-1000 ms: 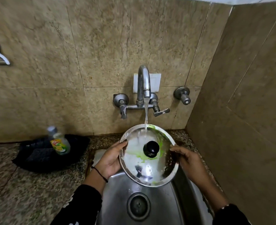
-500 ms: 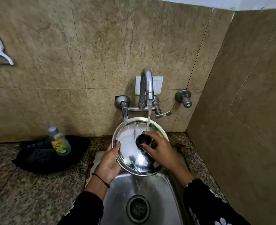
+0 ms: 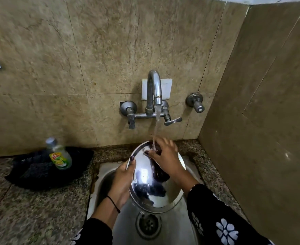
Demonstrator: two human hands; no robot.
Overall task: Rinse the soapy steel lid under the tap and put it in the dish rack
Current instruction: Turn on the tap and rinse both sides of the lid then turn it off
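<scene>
The round steel lid (image 3: pixel 145 184) is tilted over the sink (image 3: pixel 165 232), its shiny top facing me. Water runs from the tap (image 3: pixel 154 89) onto the lid's upper part. My left hand (image 3: pixel 123 181) grips the lid's left rim, thumb over the edge. My right hand (image 3: pixel 165 156) lies on the lid's upper face with fingers spread, under the stream, and hides the black knob. No green soap shows on the visible steel. No dish rack is in view.
A dish-soap bottle (image 3: pixel 58 154) stands on a black cloth (image 3: pixel 39 174) on the granite counter (image 3: pixel 30 209), left of the sink. Tap handles (image 3: pixel 172 121) and a wall valve (image 3: pixel 196 102) jut from the tiled wall. A side wall (image 3: pixel 260 138) closes in the right.
The lid has dropped lower over the sink and tilted flatter. My right hand went from the right rim to the knob and now rubs the upper face. The green soap is gone.
</scene>
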